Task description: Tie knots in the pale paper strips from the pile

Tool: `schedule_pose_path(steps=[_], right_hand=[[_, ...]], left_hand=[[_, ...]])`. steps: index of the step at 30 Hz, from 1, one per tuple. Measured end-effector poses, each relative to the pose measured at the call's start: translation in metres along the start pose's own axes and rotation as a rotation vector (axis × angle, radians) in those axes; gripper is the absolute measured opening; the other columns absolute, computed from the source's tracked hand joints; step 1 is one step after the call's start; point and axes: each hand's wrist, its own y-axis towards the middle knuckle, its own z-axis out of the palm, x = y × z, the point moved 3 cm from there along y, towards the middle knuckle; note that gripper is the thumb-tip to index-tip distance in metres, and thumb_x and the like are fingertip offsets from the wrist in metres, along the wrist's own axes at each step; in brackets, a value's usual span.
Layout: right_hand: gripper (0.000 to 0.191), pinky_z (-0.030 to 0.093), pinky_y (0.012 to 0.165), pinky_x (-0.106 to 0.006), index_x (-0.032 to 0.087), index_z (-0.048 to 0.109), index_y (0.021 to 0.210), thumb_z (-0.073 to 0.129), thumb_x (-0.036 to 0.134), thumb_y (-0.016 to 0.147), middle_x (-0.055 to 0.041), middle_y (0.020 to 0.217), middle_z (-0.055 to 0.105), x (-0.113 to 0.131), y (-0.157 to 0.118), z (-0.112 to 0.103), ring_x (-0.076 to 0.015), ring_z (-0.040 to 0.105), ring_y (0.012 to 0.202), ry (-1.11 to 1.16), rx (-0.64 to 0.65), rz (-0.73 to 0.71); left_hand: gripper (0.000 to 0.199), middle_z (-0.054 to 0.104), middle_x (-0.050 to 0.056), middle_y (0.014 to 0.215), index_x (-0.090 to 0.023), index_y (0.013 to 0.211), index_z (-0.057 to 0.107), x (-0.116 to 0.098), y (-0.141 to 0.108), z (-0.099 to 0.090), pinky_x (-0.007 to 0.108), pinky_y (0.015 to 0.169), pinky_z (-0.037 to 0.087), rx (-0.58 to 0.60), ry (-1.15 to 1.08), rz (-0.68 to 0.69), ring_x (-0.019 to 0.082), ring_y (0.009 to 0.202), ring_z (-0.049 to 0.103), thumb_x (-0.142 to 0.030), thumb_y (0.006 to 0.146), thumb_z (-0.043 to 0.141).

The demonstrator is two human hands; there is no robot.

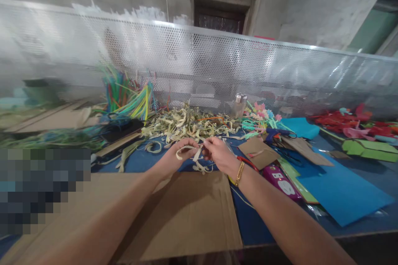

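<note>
Both hands meet over the far edge of a brown cardboard sheet (186,215). My left hand (178,155) is closed on a pale, curled dried strip (183,149), whose loose end loops out past the fingers. Fingertips of my right hand (219,155) pinch together close to the left ones, at the same pale strip material; exactly what sits between them is too small to make out. More pale strips (202,167) hang or lie just below the hands. Behind them spreads a heap of dried pale-green strips (183,122) on the blue tabletop.
Colourful pipe cleaners (124,95) stand at the back left. To the right are small craft flowers (261,114), a clear jar (239,105), a purple power strip (281,182), blue sheets (338,190) and red craft pieces (336,122). A perforated metal panel (217,58) closes off the back.
</note>
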Motion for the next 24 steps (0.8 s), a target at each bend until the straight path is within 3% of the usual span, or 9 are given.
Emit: schedule_pose_path(steps=[8, 12, 18, 21, 23, 24], right_hand=[[0.017, 0.044, 0.043, -0.017, 0.018, 0.047, 0.077, 0.062, 0.027, 0.078, 0.0034, 0.068, 0.06, 0.012, 0.001, -0.006, -0.0053, 0.052, 0.048, 0.165, -0.184, 0.009], [0.013, 0.045, 0.044, -0.017, 0.019, 0.047, 0.075, 0.057, 0.023, 0.081, 0.0044, 0.065, 0.056, 0.012, 0.011, -0.017, -0.0046, 0.05, 0.047, 0.222, -0.261, -0.036], [0.016, 0.045, 0.047, -0.018, 0.02, 0.045, 0.074, 0.059, 0.026, 0.079, 0.0041, 0.064, 0.054, 0.007, 0.02, -0.025, -0.0052, 0.049, 0.048, 0.236, -0.301, -0.1], [0.018, 0.048, 0.053, -0.025, 0.02, 0.047, 0.081, 0.059, 0.034, 0.077, 0.0005, 0.074, 0.059, 0.008, 0.02, -0.029, -0.0099, 0.055, 0.056, 0.03, -0.31, -0.157], [0.023, 0.051, 0.066, -0.033, 0.02, 0.053, 0.091, 0.06, 0.036, 0.076, -0.0054, 0.09, 0.063, 0.017, 0.014, -0.032, -0.0164, 0.061, 0.074, -0.28, -0.357, -0.327], [0.028, 0.05, 0.078, -0.037, 0.02, 0.055, 0.098, 0.061, 0.036, 0.076, -0.0083, 0.101, 0.063, 0.024, 0.009, -0.031, -0.0196, 0.061, 0.088, -0.464, -0.38, -0.477]], left_hand=[[0.022, 0.058, 0.001, 0.075, -0.019, 0.084, 0.061, 0.0, -0.001, 0.007, 0.027, 0.066, 0.048, 0.033, -0.329, -0.175, 0.014, 0.07, 0.055, -0.039, 0.075, 0.067], [0.024, 0.055, 0.0, 0.069, -0.018, 0.077, 0.06, -0.001, 0.0, 0.009, 0.027, 0.062, 0.049, -0.013, -0.458, -0.243, 0.012, 0.063, 0.055, -0.04, 0.072, 0.07], [0.021, 0.06, 0.001, 0.078, -0.018, 0.076, 0.063, 0.001, -0.001, 0.009, 0.027, 0.07, 0.051, -0.071, -0.591, -0.267, 0.012, 0.07, 0.058, -0.034, 0.069, 0.075], [0.02, 0.06, 0.0, 0.081, -0.018, 0.077, 0.065, 0.005, -0.001, 0.008, 0.024, 0.07, 0.05, -0.105, -0.645, -0.311, 0.01, 0.071, 0.057, -0.032, 0.069, 0.077], [0.022, 0.06, -0.001, 0.082, -0.017, 0.076, 0.065, 0.008, 0.0, 0.008, 0.022, 0.072, 0.049, -0.131, -0.668, -0.317, 0.009, 0.072, 0.057, -0.032, 0.067, 0.078], [0.023, 0.06, -0.001, 0.083, -0.017, 0.076, 0.065, 0.01, 0.001, 0.007, 0.022, 0.073, 0.049, -0.144, -0.669, -0.319, 0.009, 0.073, 0.057, -0.033, 0.066, 0.079]])
